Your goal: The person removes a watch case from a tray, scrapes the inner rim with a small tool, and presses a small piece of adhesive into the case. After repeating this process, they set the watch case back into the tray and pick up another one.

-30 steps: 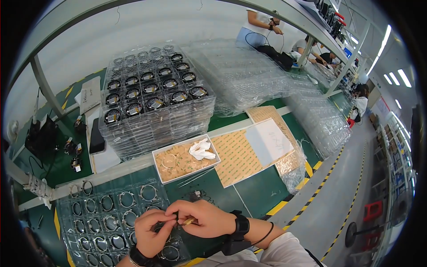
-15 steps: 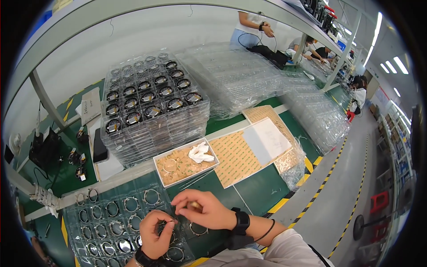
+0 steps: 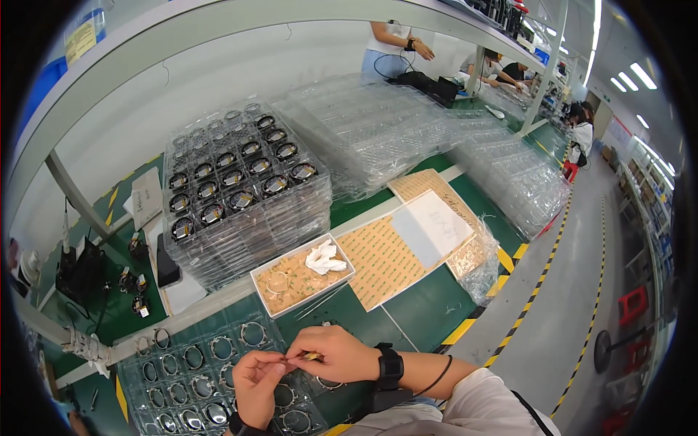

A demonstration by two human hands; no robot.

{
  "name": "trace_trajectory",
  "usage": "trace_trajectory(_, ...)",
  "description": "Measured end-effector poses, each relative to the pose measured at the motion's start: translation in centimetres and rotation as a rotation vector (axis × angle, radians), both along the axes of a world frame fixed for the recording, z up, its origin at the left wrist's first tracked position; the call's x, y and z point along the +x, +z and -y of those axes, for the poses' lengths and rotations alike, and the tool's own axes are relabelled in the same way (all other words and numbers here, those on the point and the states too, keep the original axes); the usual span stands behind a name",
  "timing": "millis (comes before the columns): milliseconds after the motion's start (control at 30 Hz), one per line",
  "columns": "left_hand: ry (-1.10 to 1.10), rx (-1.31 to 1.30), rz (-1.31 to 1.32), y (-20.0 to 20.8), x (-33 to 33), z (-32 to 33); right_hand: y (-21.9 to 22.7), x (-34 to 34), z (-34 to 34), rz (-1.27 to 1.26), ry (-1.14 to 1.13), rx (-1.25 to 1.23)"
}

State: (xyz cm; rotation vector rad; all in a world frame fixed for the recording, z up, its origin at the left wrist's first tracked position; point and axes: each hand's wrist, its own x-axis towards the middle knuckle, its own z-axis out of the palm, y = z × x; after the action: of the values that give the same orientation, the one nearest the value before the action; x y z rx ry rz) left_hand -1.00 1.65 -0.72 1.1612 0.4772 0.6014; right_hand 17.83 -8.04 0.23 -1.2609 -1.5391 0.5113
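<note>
My left hand [image 3: 256,385] and my right hand [image 3: 336,354] meet over a clear plastic tray [image 3: 211,330] of thin metal rings. Thumb and forefinger of the left hand are pinched at the meeting point; whatever they grip is too small to make out. The right hand's fingertips press together against them, and a small yellow thing [image 3: 313,357] shows between its curled fingers. Rings sit in the tray's round pockets on the left, and one lies partly hidden below the right wrist.
Ahead stands a white box [image 3: 302,298] with tan paper scraps, a ring and crumpled tissue. Patterned adhesive sheets [image 3: 371,254] lie to its right. A tall stack of clear trays [image 3: 251,232] bears black round parts. Empty clear trays [image 3: 363,138] lie behind. A co-worker stands beyond.
My right hand has come down and its fingers have closed against the left hand's pinch. The whole view has shifted slightly. The co-worker's hand at the back has moved.
</note>
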Motion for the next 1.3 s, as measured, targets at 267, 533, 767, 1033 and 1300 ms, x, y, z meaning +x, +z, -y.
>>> trace_trajectory(267, 0.047, -0.16, 0.03, 1.0, 0.6, 0.2, -0.4, -0.7, 0.1, 0.173, -0.079, 0.069)
trace_trajectory(533, -0.137, -0.37, 0.158, 0.7, 0.1, -0.4, -0.5, -0.9, -0.2, 0.376, -0.177, 0.116)
trace_trajectory(767, -0.142, -0.388, 0.228, 0.8, 0.6, -0.4, -0.9, -0.4, -0.8, 0.358, -0.161, 0.237)
trace_trajectory(1033, -0.075, -0.265, 0.215, 1.3, 0.7, 0.5, -0.3, -0.2, -0.5, 0.243, -0.146, 0.156)
trace_trajectory(1300, -0.152, -0.107, -0.05, -0.4, 0.0, 0.0, -0.6, 0.5, -0.5, 0.152, -0.096, 0.038)
